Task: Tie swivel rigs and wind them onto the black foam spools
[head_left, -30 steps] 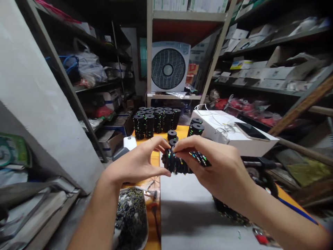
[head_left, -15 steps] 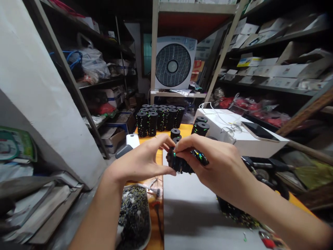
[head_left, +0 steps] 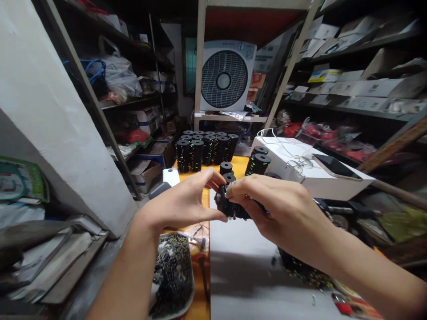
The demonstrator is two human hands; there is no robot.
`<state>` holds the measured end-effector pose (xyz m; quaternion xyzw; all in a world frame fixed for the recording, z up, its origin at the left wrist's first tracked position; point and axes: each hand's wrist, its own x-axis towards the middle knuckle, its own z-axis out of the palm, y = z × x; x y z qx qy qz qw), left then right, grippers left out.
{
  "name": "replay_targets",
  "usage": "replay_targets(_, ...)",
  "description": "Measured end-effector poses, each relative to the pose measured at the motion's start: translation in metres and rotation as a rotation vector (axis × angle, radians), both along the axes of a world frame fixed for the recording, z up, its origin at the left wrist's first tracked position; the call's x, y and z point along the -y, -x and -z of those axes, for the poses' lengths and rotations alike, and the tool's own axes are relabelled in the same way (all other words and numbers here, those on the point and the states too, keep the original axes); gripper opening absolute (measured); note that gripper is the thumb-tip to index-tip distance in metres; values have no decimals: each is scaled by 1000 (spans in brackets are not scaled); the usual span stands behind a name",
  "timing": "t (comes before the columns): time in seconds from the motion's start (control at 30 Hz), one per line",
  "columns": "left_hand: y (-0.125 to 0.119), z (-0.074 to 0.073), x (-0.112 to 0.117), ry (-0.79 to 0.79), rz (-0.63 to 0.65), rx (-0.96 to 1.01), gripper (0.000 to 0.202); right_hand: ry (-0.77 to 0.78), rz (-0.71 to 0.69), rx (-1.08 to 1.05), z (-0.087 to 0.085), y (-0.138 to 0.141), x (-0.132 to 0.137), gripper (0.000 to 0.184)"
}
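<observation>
through the head view i see the left hand (head_left: 187, 200) clasping one end of the black ridged cylinder (head_left: 230, 208) above the flat pale-grey board (head_left: 247, 278) and the right hand (head_left: 280, 198) gripping its side, so a slackened left hold could drop it.

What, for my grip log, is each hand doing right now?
Left hand: curled, holding the end of a black piece.
Right hand: fingers bent against that piece; whether they grip anything cannot be told.
</observation>
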<state>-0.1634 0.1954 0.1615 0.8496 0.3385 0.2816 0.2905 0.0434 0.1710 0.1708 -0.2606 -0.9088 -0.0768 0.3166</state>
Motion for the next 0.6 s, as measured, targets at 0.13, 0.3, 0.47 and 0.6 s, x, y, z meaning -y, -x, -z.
replay_targets(0.13, 0, 2, -1, -21, 1, 8, 42, -66, -12, 54, 2, 1, 3, 25)
replay_targets(0.3, 0, 2, -2, -29, 15, 3, 42, -306, -33, 207, 4, 3, 9, 35)
replay_targets(0.47, 2, 3, -2, -55, 25, 2, 36, -569, -15, 375, 11, 4, 18, 24)
replay_targets(0.6, 1, 6, -2, -75, 56, -5, 39, -446, 38, 433, 10, -13, 36, 32)
